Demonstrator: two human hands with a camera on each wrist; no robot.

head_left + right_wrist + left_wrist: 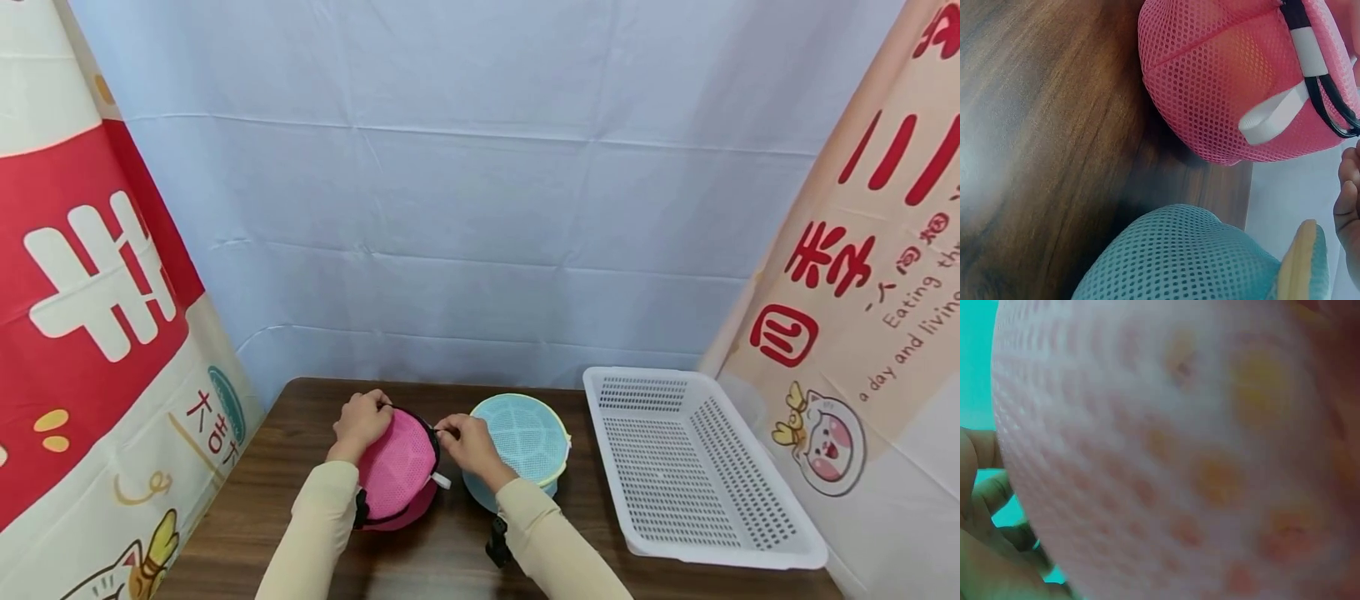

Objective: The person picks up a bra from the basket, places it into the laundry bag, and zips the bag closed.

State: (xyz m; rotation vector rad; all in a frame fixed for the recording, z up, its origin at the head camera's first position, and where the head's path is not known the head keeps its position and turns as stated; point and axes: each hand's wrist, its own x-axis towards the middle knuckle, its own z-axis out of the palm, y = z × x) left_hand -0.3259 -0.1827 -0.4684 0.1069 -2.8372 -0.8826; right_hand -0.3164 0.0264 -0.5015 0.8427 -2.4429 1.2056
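A round pink mesh laundry bag (pixel 397 467) with a black zipper edge and a white tab stands on the table, its top tilted. My left hand (pixel 362 425) grips its far left rim; in the left wrist view its mesh fills most of the picture, with fingers (pixel 988 500) at the left edge. At the bag's right side, my right hand (pixel 468 446) pinches the zipper at the rim; the exact part between its fingertips is too small to tell. Close to the right hand stands a blue mesh laundry bag (pixel 525 437) with pale yellow trim, seen as teal mesh (pixel 1185 256) in the right wrist view.
A white perforated plastic basket (pixel 611 467) stands at the right of the brown wooden table (pixel 247 508). Behind the table hangs a pale blue cloth (pixel 465 208), and printed curtains (pixel 900 350) flank both sides.
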